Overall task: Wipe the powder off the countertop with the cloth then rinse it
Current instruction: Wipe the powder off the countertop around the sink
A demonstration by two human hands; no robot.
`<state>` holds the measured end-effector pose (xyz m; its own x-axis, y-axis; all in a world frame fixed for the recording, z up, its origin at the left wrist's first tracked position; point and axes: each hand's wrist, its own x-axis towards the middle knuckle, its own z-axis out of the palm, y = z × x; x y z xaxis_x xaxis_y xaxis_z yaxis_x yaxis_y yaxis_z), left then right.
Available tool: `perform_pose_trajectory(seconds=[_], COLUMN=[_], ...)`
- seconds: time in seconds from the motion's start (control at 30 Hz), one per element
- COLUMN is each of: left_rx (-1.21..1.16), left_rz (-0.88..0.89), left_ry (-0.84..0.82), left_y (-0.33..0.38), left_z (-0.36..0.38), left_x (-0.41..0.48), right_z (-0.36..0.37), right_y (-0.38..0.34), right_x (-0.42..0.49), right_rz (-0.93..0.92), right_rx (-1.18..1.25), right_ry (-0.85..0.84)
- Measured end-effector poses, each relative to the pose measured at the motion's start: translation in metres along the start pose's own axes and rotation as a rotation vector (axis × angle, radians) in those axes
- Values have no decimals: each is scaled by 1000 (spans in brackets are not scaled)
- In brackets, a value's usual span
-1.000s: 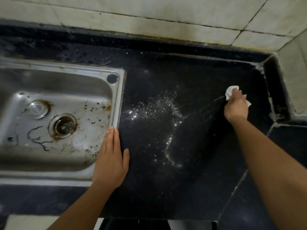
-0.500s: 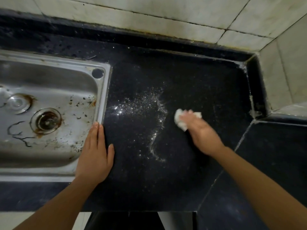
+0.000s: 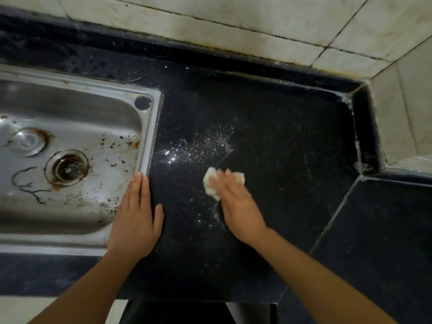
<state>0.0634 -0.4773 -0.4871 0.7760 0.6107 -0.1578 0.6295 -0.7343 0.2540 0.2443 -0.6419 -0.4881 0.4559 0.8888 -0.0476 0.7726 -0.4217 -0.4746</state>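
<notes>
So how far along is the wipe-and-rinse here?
Done: the countertop right of the cloth looks mostly clear. In hand: the right hand presses the cloth down; the left hand rests flat by the sink. Left: the powder nearer the sink, then rinsing.

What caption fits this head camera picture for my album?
Right hand presses a cloth on the countertop beside powder; left hand rests flat by the sink.

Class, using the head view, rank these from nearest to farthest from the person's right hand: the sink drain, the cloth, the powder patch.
1. Cloth, pressed under the right hand.
2. Powder patch, just past the cloth, farther from the person.
3. Sink drain, far off to the left.
</notes>
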Motion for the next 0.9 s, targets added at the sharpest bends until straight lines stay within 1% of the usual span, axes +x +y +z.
perform_pose_trajectory(seconds=[0.07,0.13,0.17,0.2,0.23,0.3,0.37,0.43,0.47,0.5,0.53,0.67,0.77,0.83,0.9], left_rx=[-6,-16,-19,-23,-27,-28,-22,-22,-21,-20,-20,-20,-39,-42,-41], left_rz=[1,3,4,4,3,0,0,2,4,7,8,4,-5,-7,-6], left_ry=[-1,-4,-6,-6,-5,1,3,4,5,4,1,7,10,8,7], left_y=[-1,-1,-1,-1,-2,-1,-1,-1,-1,-1,-1,-1,0,0,-1], left_z=[-1,-1,0,0,0,1,1,1,1,1,2,0,-2,-2,-1], left_x=[0,-1,-1,-1,-1,0,-1,-1,-1,-1,-1,0,0,0,-1], right_z=[-5,-20,-27,-33,-39,-52,-60,-62,-59,-55,-50,-25,-13,-18,-26], right_y=[2,25,40,56,72,96,104,98,91,81,71,32,11,14,28], right_x=[-12,-3,7,21,38,76,114,142,150,150,145,72,6,-7,11], right_rz=[-165,-311,-336,-315,-260,-55,186,374,411,407,364,10,-194,-278,-283], right_rx=[-26,-107,-141,-157,-159,-109,-55,-8,-7,-16,-31,-31,1,17,-7], right_ry=[-127,-211,-218,-200,-154,-20,97,158,173,179,167,28,-152,-260,-272])
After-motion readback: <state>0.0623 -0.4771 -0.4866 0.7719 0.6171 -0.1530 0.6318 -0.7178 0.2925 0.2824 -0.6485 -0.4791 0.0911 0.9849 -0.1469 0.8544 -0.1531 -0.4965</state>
